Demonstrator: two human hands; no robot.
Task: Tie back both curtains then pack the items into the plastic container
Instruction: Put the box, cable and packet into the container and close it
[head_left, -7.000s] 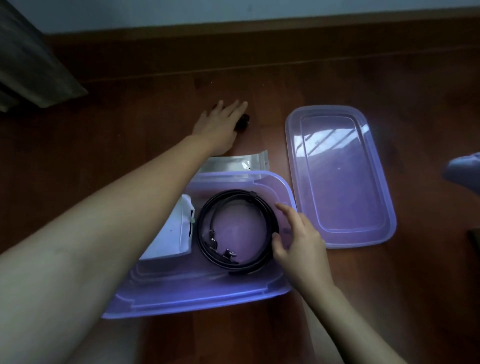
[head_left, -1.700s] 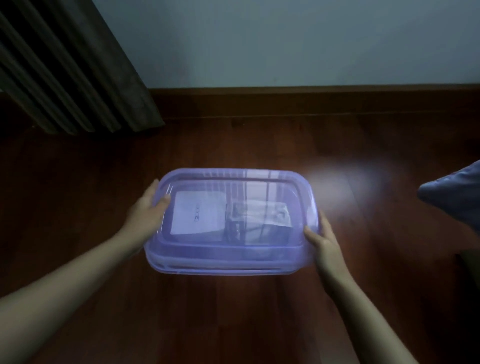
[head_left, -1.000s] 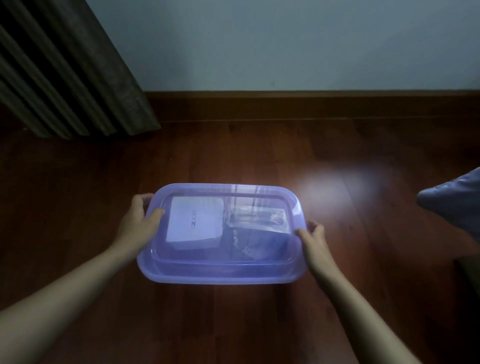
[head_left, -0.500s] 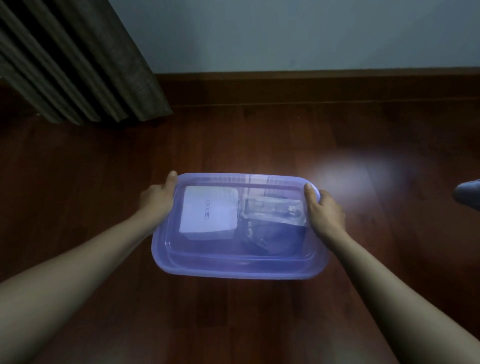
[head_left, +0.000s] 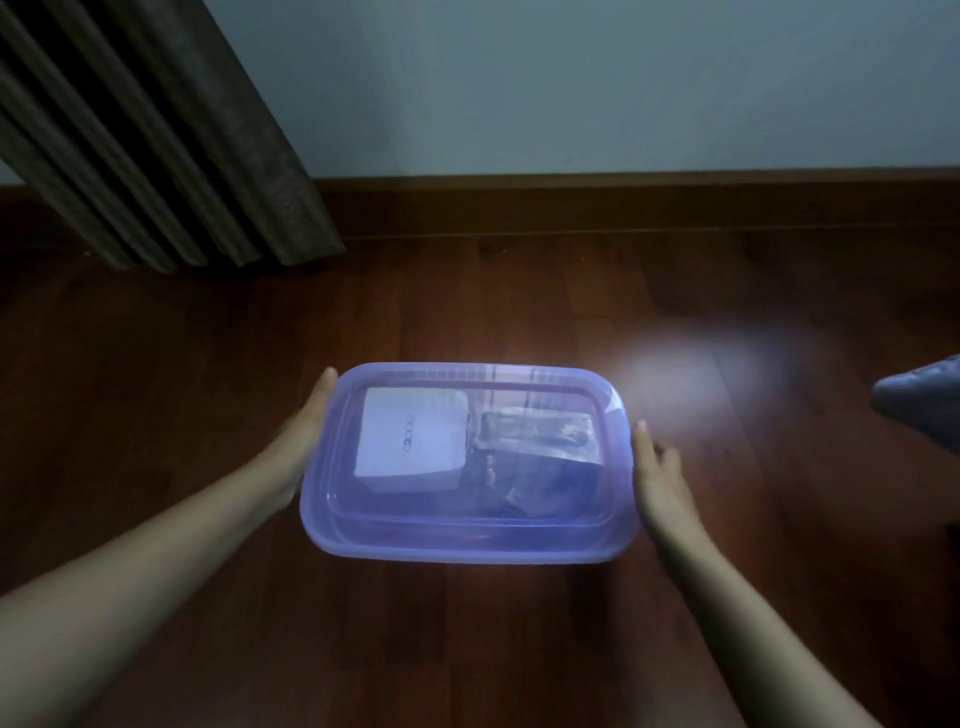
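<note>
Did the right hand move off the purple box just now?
Yes. The right hand slid off the box lid and now sits open beside its right edge.

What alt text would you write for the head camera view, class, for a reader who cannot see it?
A lidded purple plastic container sits on a dark wooden floor, with an open left hand against its left side and an open right hand just beside its right. Through the lid show a white box and a clear packet; a dark curtain hangs at upper left.

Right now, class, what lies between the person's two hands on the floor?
In the head view, the lidded purple container sits between the left hand and right hand, with a white box visible inside.
</note>
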